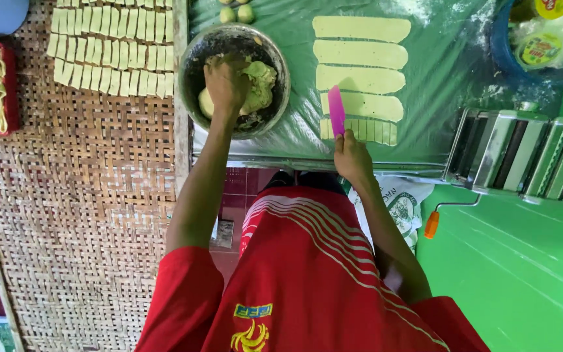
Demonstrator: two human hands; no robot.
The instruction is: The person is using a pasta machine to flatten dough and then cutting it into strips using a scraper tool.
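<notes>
Left hand (pixel 226 85): we dig our fingers into the dough lump (pixel 255 88) in the metal bowl (pixel 193 55).
Right hand (pixel 352 156): we grip the pink scraper (pixel 337 111), blade on a dough strip (pixel 360 129), cutting small pieces.

Dull metal bowl (pixel 193 58), glossy plastic sheet (pixel 438 78), rough woven mat (pixel 86 195), shiny metal roller machine (pixel 522 153).

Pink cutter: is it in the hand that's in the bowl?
No. The right hand holds the pink cutter on a dough strip; the left hand is in the metal bowl.
</notes>
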